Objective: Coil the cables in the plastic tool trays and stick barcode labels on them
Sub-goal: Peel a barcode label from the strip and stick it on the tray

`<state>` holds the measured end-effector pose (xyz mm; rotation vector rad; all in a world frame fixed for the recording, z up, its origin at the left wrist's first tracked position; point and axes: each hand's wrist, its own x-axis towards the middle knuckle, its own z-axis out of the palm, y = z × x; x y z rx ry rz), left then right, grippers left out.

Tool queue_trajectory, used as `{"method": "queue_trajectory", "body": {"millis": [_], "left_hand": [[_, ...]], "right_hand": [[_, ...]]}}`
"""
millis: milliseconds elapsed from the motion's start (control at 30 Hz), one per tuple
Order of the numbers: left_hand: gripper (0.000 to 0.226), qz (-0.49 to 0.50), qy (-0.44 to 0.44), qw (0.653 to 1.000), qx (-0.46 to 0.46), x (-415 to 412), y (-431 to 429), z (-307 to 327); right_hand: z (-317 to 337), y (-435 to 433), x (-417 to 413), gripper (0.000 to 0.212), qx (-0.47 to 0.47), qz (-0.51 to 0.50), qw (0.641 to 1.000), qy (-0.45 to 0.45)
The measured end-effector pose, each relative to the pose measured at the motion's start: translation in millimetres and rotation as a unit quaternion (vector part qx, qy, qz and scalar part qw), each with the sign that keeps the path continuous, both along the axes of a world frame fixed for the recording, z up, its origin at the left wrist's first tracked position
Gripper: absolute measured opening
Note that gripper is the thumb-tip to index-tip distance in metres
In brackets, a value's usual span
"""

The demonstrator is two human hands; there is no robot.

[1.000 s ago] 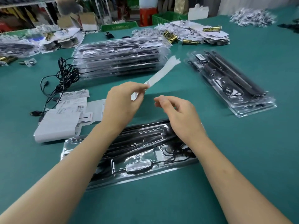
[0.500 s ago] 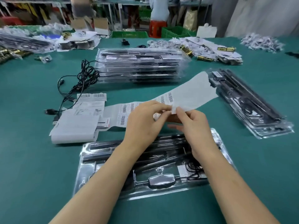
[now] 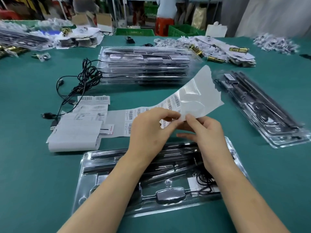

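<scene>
A long strip of barcode labels (image 3: 190, 98) on glossy backing paper curves up from the folded label stack (image 3: 74, 133) at the left. My left hand (image 3: 149, 130) pinches the strip near its middle. My right hand (image 3: 205, 132) pinches it right beside the left, thumb on top at a label's edge. Below both hands lies a clear plastic tool tray (image 3: 90, 185) holding black tools, a coiled black cable (image 3: 207, 182) at its right end and a small black module.
A tall stack of filled trays (image 3: 146, 66) stands behind, with a tangle of loose black cables (image 3: 84, 78) to its left. Another filled tray (image 3: 262, 106) lies at the right. Paper packets and brass parts (image 3: 218, 51) litter the far green table (image 3: 33, 174).
The strip has turned flat toward me and my right hand came in to pinch it next to the left. The view has shifted, so the tray sits more centred below.
</scene>
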<state>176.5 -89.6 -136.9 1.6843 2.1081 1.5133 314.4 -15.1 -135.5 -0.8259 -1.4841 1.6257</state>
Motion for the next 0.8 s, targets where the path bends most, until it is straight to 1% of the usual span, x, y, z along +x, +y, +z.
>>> {"method": "queue_trajectory", "body": {"millis": [100,167,333,500,633,733,800], "left_hand": [[0.016,0.005,0.004,1.000,0.002,1.4,-0.9,-0.6],[0.014,0.009,-0.002,1.000,0.004,1.3,-0.7,-1.0],[0.011,-0.002,-0.029,1.000,-0.003,-0.1,0.5,-3.6],[0.009,-0.020,-0.071,0.997,0.010,-1.4,1.8,-4.0],[0.010,-0.016,-0.084,0.996,0.011,-1.8,1.7,-3.9],[0.003,-0.013,-0.100,0.995,0.004,-3.0,1.8,-2.9],[0.005,-0.009,-0.107,0.994,0.000,-4.7,1.1,-2.1]], "right_hand": [[0.7,1.0,-0.1,0.032,-0.013,0.003,1.000,0.001],[-0.6,1.1,-0.6,0.030,0.006,0.013,1.000,-0.017],[-6.0,-0.1,-0.7,0.021,0.061,-0.007,0.996,-0.058],[-6.7,0.6,-0.7,0.019,0.067,-0.030,0.995,-0.070],[-6.0,-0.4,-1.7,0.024,0.081,-0.037,0.992,-0.090],[-5.6,-1.8,-2.2,0.029,0.087,-0.051,0.990,-0.101],[-5.5,-2.6,-2.2,0.028,0.099,-0.053,0.987,-0.118]]}}
